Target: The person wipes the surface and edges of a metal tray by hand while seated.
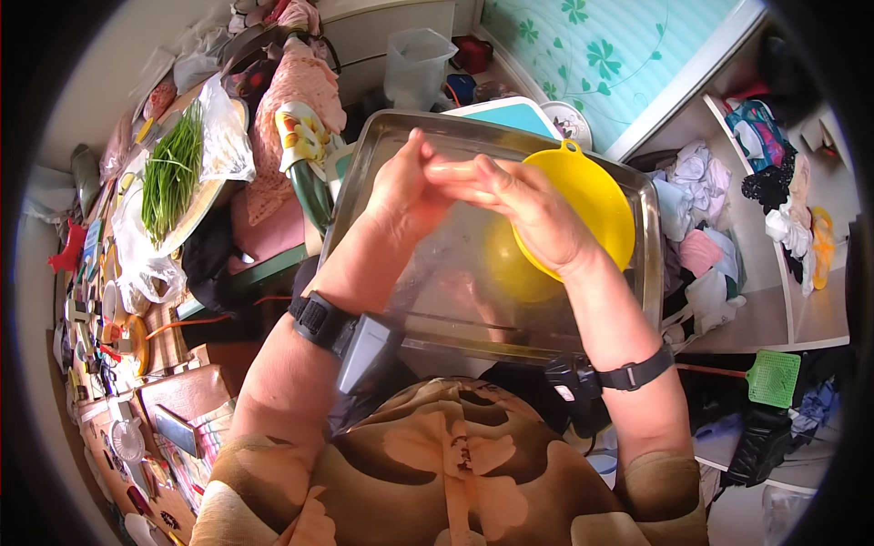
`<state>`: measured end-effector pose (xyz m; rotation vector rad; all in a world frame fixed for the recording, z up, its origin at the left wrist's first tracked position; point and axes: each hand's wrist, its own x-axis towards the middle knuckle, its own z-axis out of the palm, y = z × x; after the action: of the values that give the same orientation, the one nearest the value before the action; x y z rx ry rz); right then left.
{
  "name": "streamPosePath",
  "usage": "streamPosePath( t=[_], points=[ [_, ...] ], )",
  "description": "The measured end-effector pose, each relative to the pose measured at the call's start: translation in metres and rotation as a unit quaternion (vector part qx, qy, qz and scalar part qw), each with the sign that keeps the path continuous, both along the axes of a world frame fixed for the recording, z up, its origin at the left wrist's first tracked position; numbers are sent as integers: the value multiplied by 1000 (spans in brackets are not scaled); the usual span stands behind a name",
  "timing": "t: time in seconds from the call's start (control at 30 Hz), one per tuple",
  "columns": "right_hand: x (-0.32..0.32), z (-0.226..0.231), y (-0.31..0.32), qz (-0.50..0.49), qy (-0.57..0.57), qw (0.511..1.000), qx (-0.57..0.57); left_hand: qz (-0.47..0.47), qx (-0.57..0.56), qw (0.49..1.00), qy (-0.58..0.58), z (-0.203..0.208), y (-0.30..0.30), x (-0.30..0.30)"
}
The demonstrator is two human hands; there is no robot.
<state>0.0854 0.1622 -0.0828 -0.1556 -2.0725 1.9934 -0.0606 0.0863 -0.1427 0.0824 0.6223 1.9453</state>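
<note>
My left hand (403,187) and my right hand (539,211) meet above a large rectangular metal tray (432,334). The right hand's fingers stretch out flat to the left and touch the left hand. On the left hand, fingers point away from me, partly covered by the right ones. Nothing shows held in either; the space between the palms is hidden. Beneath the right hand, at the tray's right side, rests a round yellow plastic bowl (603,205) with a small looped tab. Its left part is covered by that hand, and the tray's metal reflects its yellow.
Left of the tray, a bundle of long green stalks (173,173) lies on plastic bags. A translucent bucket (417,68) stands beyond the tray. Shelves with piled clothes (701,196) flank the right, near a green fly swatter (774,379). Clutter crowds the far left.
</note>
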Motion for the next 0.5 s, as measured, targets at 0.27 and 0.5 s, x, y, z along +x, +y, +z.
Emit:
streamPosePath(
  t=[0.27, 0.5],
  points=[
    [77, -53, 88, -307, -284, 810, 411, -38, -210, 975, 62, 0, -8, 26],
    [72, -75, 80, -205, -445, 692, 530, -48, -219, 973, 52, -10, -5, 36]
  ],
)
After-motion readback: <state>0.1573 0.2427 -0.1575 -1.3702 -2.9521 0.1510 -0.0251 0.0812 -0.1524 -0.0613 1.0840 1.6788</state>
